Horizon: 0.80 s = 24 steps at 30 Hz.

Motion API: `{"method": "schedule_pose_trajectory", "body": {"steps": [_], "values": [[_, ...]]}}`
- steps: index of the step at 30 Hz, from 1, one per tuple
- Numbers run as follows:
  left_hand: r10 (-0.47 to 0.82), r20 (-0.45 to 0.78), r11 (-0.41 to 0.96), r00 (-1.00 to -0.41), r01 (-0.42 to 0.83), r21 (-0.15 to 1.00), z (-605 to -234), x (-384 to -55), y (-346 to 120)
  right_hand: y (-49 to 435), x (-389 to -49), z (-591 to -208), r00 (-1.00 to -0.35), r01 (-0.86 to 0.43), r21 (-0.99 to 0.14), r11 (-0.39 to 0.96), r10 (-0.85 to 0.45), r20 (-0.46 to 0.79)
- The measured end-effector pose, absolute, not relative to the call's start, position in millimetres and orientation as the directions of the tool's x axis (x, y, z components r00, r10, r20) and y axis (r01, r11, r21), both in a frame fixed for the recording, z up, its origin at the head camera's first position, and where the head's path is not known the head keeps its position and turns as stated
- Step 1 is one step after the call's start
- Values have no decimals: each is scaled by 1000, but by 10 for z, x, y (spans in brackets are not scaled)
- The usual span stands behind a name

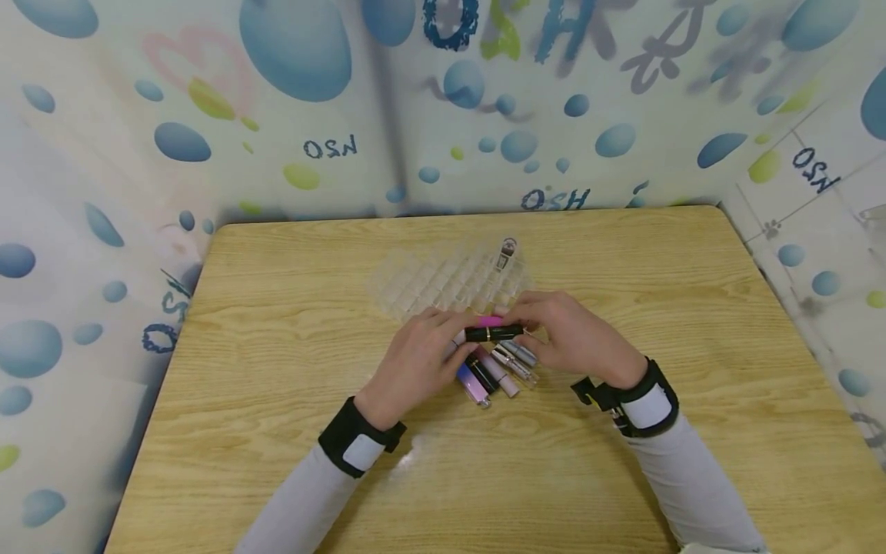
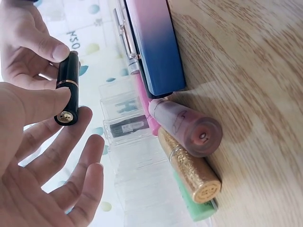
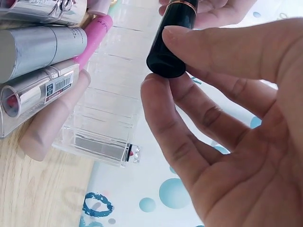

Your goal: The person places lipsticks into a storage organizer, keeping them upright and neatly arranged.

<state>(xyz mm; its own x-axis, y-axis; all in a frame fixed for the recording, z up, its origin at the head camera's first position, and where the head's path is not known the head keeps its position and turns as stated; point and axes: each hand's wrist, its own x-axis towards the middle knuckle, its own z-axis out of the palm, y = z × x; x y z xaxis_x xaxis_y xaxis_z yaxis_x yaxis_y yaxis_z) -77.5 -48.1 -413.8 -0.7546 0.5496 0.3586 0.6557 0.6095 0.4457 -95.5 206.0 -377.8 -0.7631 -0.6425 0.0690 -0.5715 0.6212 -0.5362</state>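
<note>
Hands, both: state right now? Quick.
Left hand: closed, pinching one end of a black tube.
Right hand: closed, pinching the tube's other end.

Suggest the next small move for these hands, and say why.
Perhaps carry the black tube forward to the clear organizer. The left hand and right hand both hold the tube, and the organizer lies just beyond, already holding a small item.

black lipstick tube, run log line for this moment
black lipstick tube: off wood-grain table | left hand: pinches one end | right hand: pinches other end
</note>
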Motion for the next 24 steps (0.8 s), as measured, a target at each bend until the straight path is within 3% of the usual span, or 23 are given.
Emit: {"method": "schedule_pose_trajectory", "body": {"steps": [24], "values": [[553,309,655,-774,633,413,-4169,-778,-473,2089,-978,-3762,-748,-597,-610,522,-637,187]]}}
